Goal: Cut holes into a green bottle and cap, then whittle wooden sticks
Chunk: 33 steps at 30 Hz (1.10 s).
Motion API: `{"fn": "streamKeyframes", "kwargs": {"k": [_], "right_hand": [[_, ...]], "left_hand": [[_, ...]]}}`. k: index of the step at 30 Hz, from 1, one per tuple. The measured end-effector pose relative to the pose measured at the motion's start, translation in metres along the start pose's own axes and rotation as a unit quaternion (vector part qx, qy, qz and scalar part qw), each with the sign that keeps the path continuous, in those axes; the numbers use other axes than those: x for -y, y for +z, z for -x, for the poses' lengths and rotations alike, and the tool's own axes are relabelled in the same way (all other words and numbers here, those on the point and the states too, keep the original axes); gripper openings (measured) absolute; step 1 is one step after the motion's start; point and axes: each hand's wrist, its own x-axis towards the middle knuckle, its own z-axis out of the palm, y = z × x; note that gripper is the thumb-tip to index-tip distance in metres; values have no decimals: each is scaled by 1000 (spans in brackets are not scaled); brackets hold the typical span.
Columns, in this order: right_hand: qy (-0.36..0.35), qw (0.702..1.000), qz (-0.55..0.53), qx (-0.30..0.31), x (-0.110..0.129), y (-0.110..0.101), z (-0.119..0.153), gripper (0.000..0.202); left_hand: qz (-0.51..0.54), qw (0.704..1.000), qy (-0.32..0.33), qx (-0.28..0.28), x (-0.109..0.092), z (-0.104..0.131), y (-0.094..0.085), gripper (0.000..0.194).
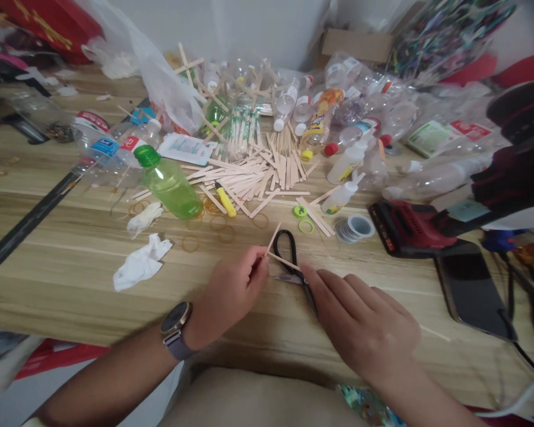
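My left hand, with a watch on its wrist, pinches a thin wooden stick that points up and away. My right hand is closed on the near end of another wooden stick. The far end of that one meets the first stick at my left fingertips; whether they are joined I cannot tell. Black-handled scissors lie on the table just beneath, partly covered by my right hand. Beyond my hands are a yellow-handled cutter, a green bottle cap and a green ring.
A pile of craft sticks spreads across the middle. Left of it stands a green bottle, near crumpled tissue. Several plastic bottles crowd the back. To the right are glue bottles, a wire spool, a power drill and a phone.
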Motion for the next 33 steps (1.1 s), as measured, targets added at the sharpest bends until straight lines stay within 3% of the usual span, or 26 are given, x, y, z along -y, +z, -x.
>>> {"fn": "streamKeyframes", "kwargs": {"k": [4,16,18,19,22,23,24,25,27,28,29,30,33], "right_hand": [[-2,1000,-25,6,-4,1,-3,26],[112,973,-191,59,-7,11,-3,28],[163,936,-299,92,-9,12,-5,26],[193,899,-372,123,-11,13,-7,26],[257,743,-568,243,-17,15,-10,32],[258,713,-594,269,-18,15,-11,34],[250,720,-588,270,-19,15,-11,34],[228,768,-544,249,-20,13,-12,33],[128,912,-353,163,-21,9,-13,33],[61,963,-235,113,-21,6,-14,35],[-2,989,-130,73,-22,4,-15,37],[-55,996,-55,48,-23,1,-17,39],[-106,993,3,44,-25,1,-20,37]], "left_hand": [[-30,999,23,-5,0,0,0,21],[-235,966,100,-46,4,4,9,30],[-262,952,138,-73,5,6,10,31],[-272,945,159,-91,5,6,11,31],[-285,926,210,-130,7,8,12,29],[-282,924,219,-134,7,9,12,29],[-278,925,222,-132,7,9,12,29],[-271,929,220,-127,6,9,12,29],[-248,944,191,-108,4,8,11,27],[-232,954,169,-92,3,7,11,26],[-215,963,144,-74,2,6,11,25],[-200,971,119,-57,0,5,10,23],[-189,978,81,-35,-1,4,10,22]]}}
